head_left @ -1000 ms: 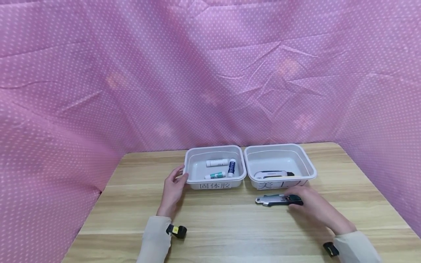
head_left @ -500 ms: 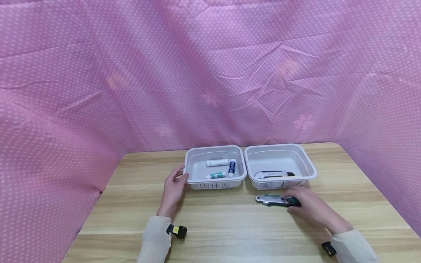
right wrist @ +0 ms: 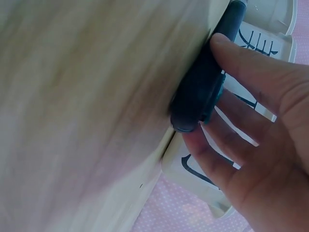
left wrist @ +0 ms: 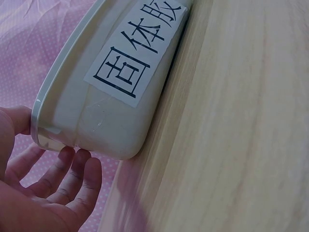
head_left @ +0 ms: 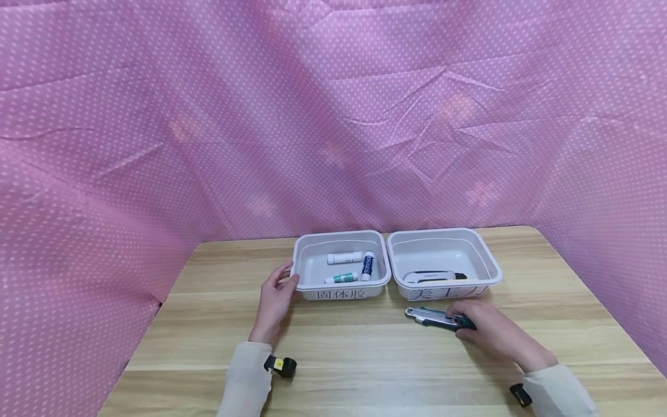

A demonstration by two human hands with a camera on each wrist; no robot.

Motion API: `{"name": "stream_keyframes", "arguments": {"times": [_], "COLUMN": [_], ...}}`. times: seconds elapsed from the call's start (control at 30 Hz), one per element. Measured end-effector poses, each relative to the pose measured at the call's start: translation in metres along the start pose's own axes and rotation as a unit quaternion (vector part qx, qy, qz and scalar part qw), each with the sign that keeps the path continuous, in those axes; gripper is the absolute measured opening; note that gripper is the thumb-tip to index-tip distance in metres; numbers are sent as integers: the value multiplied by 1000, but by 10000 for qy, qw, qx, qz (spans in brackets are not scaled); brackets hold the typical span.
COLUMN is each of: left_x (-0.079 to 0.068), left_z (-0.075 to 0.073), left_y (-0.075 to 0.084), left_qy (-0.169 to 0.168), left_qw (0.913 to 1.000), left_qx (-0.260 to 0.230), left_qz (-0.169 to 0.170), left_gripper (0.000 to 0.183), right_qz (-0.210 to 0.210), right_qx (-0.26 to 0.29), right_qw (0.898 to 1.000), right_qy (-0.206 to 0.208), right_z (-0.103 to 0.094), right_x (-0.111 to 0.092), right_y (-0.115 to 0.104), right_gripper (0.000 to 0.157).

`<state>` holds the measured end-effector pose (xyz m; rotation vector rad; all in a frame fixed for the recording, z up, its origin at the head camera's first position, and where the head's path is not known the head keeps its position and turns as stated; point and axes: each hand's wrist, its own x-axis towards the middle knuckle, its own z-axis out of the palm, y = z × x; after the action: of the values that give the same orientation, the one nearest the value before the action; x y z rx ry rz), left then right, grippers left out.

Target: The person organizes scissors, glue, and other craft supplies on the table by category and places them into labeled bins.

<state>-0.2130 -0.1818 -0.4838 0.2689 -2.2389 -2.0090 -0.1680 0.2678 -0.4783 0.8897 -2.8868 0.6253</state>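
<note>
My right hand [head_left: 487,324] grips the rear of a dark green and black utility knife [head_left: 435,318], its metal nose pointing left, just in front of the right white plastic box [head_left: 495,272]. In the right wrist view the thumb presses one side of the knife [right wrist: 198,92] and the fingers the other. My left hand [head_left: 274,301] holds the left corner of the left white plastic box [head_left: 307,294], thumb at the rim and bent fingertips against the wall. Several glue sticks lie in that box, among them a blue one [head_left: 367,266] and a green one [head_left: 341,278].
A white and black utility knife [head_left: 429,276] lies in the right box, beside something yellow mostly hidden by the front wall. Both boxes carry Chinese labels and stand at the back of the wooden table [head_left: 354,359]. A pink dotted curtain [head_left: 333,116] surrounds the table.
My right hand has shifted slightly left and nearer. The knife in it has turned a little, its rear end now lower in view. The left hand and both boxes stay put.
</note>
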Motion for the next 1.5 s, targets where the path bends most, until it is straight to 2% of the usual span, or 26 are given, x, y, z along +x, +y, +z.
{"name": "stream_keyframes", "arguments": {"times": [0.17, 0.37, 0.53, 0.83, 1.03, 1.3, 1.5], "left_x": [0, 1, 1, 0, -1, -1, -1], "left_z": [0, 0, 0, 0, 0, 0, 0], "left_y": [0, -2, -1, -1, 0, 1, 1], "left_qy": [1, -13, -10, -21, -1, 23, 12], "left_qw": [10000, 10000, 10000, 10000, 10000, 10000, 10000], "left_qx": [-39, -77, -82, -51, -36, -42, 19], "left_qz": [31, 43, 48, 39, 31, 48, 79], "left_gripper": [46, 46, 46, 47, 46, 46, 46], "right_qz": [-38, -341, -321, -512, -500, -309, -424], "right_qx": [115, 309, 528, 564, 722, 650, 905], "right_qw": [9999, 9989, 9980, 9943, 9925, 9913, 9888], "right_qy": [-115, 43, 114, 746, 854, 1104, 1107], "right_z": [-2, -2, -3, -3, -6, -14, -22], "right_x": [-1, -3, -5, -13, -13, -12, -7], "right_y": [-1, -2, -4, -11, -15, -23, -26], "right_gripper": [31, 32, 31, 31, 29, 32, 32]}}
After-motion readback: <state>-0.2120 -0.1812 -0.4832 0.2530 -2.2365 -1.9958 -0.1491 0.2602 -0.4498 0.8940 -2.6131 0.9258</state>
